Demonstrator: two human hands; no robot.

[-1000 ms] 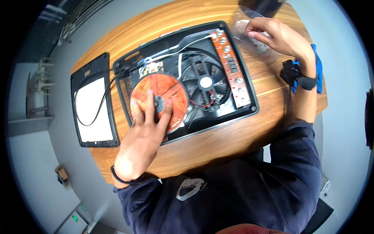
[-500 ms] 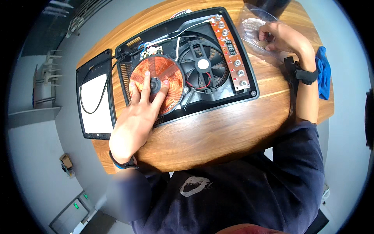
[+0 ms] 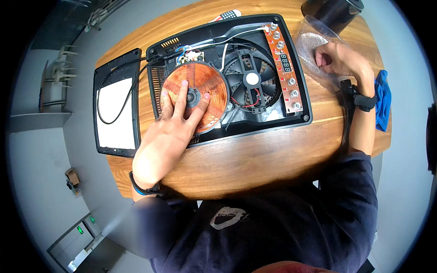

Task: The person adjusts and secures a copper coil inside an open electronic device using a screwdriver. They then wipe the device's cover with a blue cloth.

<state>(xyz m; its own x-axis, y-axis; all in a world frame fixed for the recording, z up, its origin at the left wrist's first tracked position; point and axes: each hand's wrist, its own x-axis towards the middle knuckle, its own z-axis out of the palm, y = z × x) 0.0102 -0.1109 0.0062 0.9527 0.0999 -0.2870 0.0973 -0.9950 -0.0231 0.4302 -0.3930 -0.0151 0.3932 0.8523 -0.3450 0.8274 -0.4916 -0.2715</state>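
My left hand [image 3: 163,141] lies with fingers spread on the round copper coil [image 3: 211,104] inside an opened black appliance case [image 3: 218,129]. Right of the coil sit a black fan [image 3: 265,85] and a strip circuit board [image 3: 290,86] with a small display. Wires and a small board [image 3: 190,58] are behind the coil. My right hand [image 3: 341,61] is curled inside a clear plastic container [image 3: 307,48] with a silvery textured bottom, right of the case. Its fingertips are bent inward; whatever they may hold is hidden.
A black lid panel [image 3: 114,143] with a white sheet and looped cable lies left on the wooden table [image 3: 255,159]. A black cylindrical container [image 3: 331,11] stands at back right, a blue cloth [image 3: 383,100] at the right edge, a small dotted object [image 3: 227,14] behind the case.
My right hand's fingers have dipped and curled further into the clear container. My left hand stays spread on the coil. The whole view has shifted slightly with the camera.
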